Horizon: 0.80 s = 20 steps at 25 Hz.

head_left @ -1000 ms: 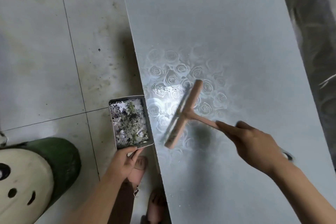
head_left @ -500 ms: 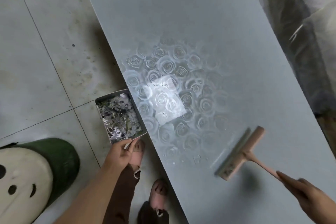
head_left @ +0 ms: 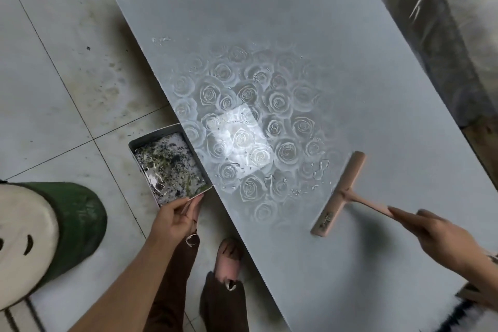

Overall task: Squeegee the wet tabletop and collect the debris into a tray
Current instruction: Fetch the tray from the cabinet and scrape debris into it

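Note:
A pale grey tabletop [head_left: 269, 21] with an embossed rose pattern runs diagonally through the view, wet with small droplets and a few specks near its middle. My right hand [head_left: 442, 237] grips the handle of a pink squeegee [head_left: 340, 191], whose blade rests on the table to the right of the droplets. My left hand [head_left: 175, 219] holds a metal tray [head_left: 140, 143] by its near corner, pressed against the table's left edge below the surface. Green and dark wet debris lies in the tray.
A green stool with a cream face-patterned top [head_left: 40, 234] stands on the tiled floor at lower left. My feet in pink sandals [head_left: 229, 256] are beside the table edge. A dark shiny surface [head_left: 458, 35] borders the table's far right side.
The squeegee has been pulled from beside the tray back to the right across the table. The tray stays at the edge in my left hand. The view has turned.

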Motion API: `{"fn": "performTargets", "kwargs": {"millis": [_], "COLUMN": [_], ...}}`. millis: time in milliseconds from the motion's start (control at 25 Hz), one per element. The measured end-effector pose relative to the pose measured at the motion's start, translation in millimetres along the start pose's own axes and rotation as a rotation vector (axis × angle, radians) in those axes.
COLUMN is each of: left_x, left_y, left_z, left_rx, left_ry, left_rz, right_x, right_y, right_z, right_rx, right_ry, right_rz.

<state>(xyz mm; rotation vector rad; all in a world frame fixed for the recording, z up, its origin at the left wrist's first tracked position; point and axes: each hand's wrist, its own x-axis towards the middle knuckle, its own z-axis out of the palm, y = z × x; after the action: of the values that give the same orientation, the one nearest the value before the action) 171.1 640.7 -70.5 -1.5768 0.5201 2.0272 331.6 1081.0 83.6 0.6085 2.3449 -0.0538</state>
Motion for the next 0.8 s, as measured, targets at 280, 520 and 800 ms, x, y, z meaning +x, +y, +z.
{"fn": "performTargets", "kwargs": {"millis": [280,520,800], "left_x": [-0.4,9.1,14.5], "left_y": [-28.6,-36.1,-37.7], "left_z": [-19.2,-24.8,-33.3], "left_rx": [0.070,0.085,0.047], "left_ry": [0.069,0.055,0.008], "left_rz": [0.053,0.067,0.049], "right_x": [10.4,62.8,52.3], "right_y": [47.6,-131.3,-34.5], "right_z": [23.8,21.0,-26.7], "right_rx": [0.120,0.173,0.090], "right_ry": [0.054,0.094,0.150], "right_rz": [-0.115,-0.478,-0.320]}}
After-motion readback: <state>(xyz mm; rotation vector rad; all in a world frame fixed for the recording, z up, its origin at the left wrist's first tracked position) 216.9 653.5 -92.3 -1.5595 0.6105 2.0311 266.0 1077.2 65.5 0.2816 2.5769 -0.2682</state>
